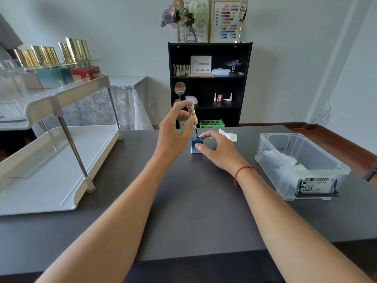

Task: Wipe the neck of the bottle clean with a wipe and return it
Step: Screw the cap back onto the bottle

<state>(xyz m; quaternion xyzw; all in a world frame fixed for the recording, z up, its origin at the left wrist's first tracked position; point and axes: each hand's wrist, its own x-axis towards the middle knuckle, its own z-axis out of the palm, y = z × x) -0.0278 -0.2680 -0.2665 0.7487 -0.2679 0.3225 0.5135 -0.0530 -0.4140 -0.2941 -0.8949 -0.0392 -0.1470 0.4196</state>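
The square blue glass bottle (pixel 196 147) is deep blue at the top and fades to pale blue-white at its base. The tall gold faceted cap (pixel 192 113) shines, and its brush stem is black. The dark grey matte desk (pixel 183 201) is plain. At its far edge lies a white square wipe (pixel 228 136). Near the right edge, the clear plastic box (pixel 302 139) carries a black latch (pixel 317 194). A red cord bracelet (pixel 244 172) circles the right wrist.

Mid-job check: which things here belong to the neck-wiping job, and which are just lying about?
Job: blue bottle held by right hand; gold cap in left hand; white wipe on the table beyond the bottle; white rack, likely the return spot.

Lying about: clear bin of wipes; black shelf unit; green basket.
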